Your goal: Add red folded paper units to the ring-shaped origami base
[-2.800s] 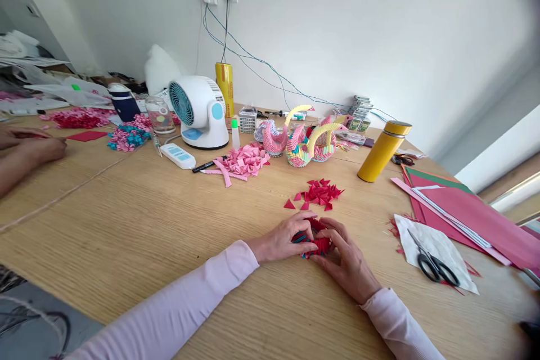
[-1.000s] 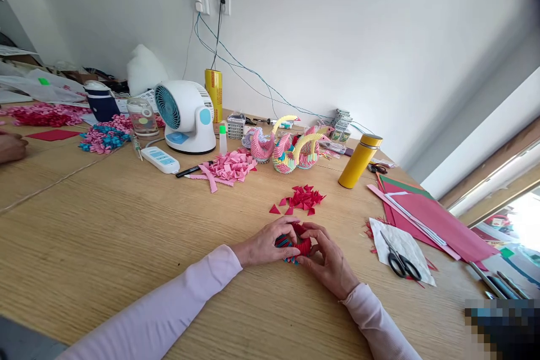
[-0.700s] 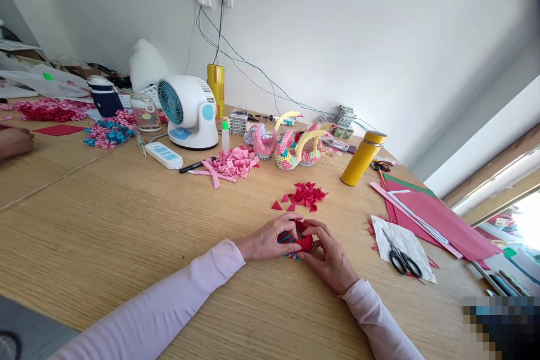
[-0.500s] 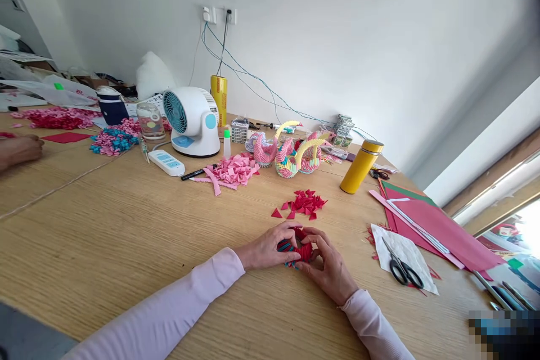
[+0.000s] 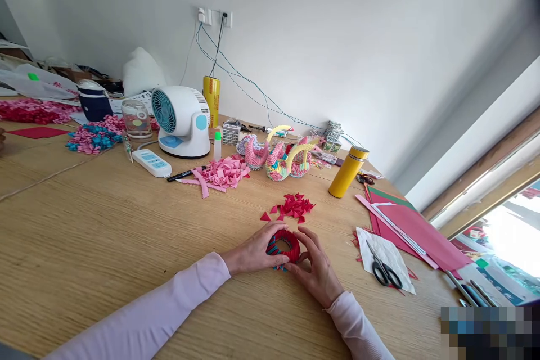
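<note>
A ring of folded paper pieces [image 5: 292,244], red on top with some blue at the left and underneath, stands on the table between my hands. My left hand [image 5: 255,250] grips its left side, thumb along the near edge and fingers over the far rim. My right hand [image 5: 317,270] curves round the right side, its thumb at the near edge and its index finger lifted a little off the rim. Just beyond the ring lies a heap of small red folded paper triangles [image 5: 297,206].
Paper swans [image 5: 276,164], pink paper strips [image 5: 225,173] and a white fan [image 5: 188,124] stand farther back. A yellow flask [image 5: 348,172] is at the right, with scissors [image 5: 383,271] on white paper and red sheets [image 5: 426,230]. Part of another person's hand [image 5: 2,139] shows at the far left.
My view has swung slightly right. My fingers have moved off the ring's top, so its hole now shows, and my right index finger has opened away from the rim.
</note>
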{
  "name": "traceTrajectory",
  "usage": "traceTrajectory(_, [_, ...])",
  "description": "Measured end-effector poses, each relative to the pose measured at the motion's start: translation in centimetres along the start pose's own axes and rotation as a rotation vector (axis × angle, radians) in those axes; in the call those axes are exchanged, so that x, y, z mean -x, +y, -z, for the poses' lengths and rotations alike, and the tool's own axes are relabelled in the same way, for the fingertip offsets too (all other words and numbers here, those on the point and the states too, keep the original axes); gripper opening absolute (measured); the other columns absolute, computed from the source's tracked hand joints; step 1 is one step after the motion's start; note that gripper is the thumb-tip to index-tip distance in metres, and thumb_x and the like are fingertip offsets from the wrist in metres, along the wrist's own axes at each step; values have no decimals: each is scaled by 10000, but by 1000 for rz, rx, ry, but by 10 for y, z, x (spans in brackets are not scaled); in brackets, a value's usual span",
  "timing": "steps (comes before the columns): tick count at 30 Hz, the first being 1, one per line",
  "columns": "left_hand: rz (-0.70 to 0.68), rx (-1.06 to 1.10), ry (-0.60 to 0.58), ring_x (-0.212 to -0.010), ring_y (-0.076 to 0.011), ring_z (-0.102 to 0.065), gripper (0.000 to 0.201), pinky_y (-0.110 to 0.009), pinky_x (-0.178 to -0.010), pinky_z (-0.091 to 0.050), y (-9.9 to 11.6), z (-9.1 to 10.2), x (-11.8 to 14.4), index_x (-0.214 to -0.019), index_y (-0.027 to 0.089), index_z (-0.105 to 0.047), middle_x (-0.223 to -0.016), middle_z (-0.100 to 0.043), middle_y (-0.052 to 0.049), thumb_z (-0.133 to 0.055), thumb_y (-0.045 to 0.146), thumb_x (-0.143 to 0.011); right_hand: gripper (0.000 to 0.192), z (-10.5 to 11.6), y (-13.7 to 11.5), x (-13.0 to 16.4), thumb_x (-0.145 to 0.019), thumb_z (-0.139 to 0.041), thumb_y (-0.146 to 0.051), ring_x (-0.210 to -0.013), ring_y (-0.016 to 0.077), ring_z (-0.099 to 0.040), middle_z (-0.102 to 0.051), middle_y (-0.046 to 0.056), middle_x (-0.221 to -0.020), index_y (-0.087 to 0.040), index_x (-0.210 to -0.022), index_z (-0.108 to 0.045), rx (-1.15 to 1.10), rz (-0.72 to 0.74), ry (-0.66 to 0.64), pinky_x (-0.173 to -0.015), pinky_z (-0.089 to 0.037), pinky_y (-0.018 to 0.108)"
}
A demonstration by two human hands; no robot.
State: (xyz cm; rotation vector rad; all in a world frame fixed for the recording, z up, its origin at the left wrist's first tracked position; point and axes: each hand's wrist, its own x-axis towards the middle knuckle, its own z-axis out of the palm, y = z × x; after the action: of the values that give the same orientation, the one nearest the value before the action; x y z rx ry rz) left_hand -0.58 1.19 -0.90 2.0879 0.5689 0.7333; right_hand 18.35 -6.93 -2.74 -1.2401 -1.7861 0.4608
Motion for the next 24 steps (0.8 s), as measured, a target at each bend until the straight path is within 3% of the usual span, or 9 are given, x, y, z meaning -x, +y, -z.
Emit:
traceTrajectory(8, [47,-40,-21,-1149,-243,-536,534,-404,-986,-434,3,-2,0,-1212,175,-446,-1251,-549,-119,-668,369,-766,466,6,-15,-6,-779,-680,-372,-1013,246,-587,-575,108,-1160,-243,-1202,-535,128,-6,-36,-679,-535,324])
traceTrajectory(18, [46,-133,-61,-1219,-224,-491,494,-361,-1043,-377,8,-1,1,-1253,181,-461,-1318,-526,-103,-599,399,-832,466,4,-12,-4,-770,-686,-396,-999,222,-593,-558,107,-1174,-235,-1186,-549,29,-53,-36,-711,-557,323])
traceTrajectory(21, [55,-92,-68,-1227,-194,-488,390,-338,-1051,-368,7,3,1,-1246,204,-471,-1312,-536,-77,-465,410,-915,482,5,-12,-5,-761,-693,-404,-1006,224,-590,-557,108,-1170,-236,-1189,-549,15,-59,-41,-701,-563,318])
traceTrajectory(24, [65,-68,17,-1167,-166,-537,327,-314,-1010,-405,4,5,-1,-1219,210,-490,-1240,-587,-61,-342,357,-967,493,6,-12,-5,-754,-698,-412,-1006,231,-594,-565,107,-1162,-240,-1192,-550,16,-57,-42,-701,-564,325])
